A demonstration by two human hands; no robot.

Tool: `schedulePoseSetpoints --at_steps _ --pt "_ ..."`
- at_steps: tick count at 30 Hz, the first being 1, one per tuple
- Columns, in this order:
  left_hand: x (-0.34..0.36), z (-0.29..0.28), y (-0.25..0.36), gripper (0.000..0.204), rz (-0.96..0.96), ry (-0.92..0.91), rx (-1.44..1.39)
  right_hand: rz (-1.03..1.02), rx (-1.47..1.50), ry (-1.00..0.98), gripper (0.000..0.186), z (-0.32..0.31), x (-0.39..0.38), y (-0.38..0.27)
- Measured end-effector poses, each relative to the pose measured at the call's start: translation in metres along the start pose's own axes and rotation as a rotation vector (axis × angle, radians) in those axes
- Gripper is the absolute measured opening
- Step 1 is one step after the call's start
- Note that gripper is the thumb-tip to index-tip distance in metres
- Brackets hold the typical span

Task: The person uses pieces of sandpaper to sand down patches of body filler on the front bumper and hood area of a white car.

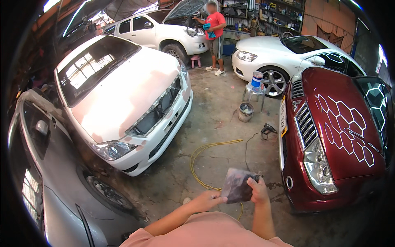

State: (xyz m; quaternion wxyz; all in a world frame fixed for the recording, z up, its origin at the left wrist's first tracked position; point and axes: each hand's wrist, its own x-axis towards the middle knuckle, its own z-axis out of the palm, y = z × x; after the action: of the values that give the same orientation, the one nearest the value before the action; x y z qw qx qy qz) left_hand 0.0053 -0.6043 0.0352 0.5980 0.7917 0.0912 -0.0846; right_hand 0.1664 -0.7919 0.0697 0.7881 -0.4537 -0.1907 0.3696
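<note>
In front of my chest I hold a dark, boxy rectangular thing (pixel 238 185), paler along its upper left side; its kind I cannot make out. Closed at its lower left corner is my left hand (pixel 209 201), fingers touching the edge. My right hand (pixel 258 191) grips the right side, thumb on the near face. Beside that thumb a small dark knob-like end sticks out, and I cannot tell whether it belongs to the thing. A yellow hose (pixel 197 175) curves over the floor beyond my hands.
A white car (pixel 123 94) without its grille and a grey car (pixel 61 177) stand left, a dark red car (pixel 337 123) right. Further off are a black corded tool (pixel 269 129), a bucket (pixel 246 112), a stool (pixel 254 91) bearing a can (pixel 256 79), and a person (pixel 214 31) by a raised hood.
</note>
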Motion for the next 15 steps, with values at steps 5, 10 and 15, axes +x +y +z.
schedulePoseSetpoints --at_steps 5,10,15 --pt "-0.008 -0.012 0.036 0.034 0.055 -0.041 0.206 0.194 -0.481 -0.143 0.025 -0.016 -0.013 -0.025" --pt "-0.005 -0.037 0.048 0.027 0.067 0.169 -0.071 0.194 -0.578 -0.216 0.025 -0.023 -0.015 -0.027" --pt "0.007 -0.066 0.032 0.038 0.16 0.42 -0.401 0.221 -0.538 -0.056 0.024 -0.023 -0.02 -0.032"
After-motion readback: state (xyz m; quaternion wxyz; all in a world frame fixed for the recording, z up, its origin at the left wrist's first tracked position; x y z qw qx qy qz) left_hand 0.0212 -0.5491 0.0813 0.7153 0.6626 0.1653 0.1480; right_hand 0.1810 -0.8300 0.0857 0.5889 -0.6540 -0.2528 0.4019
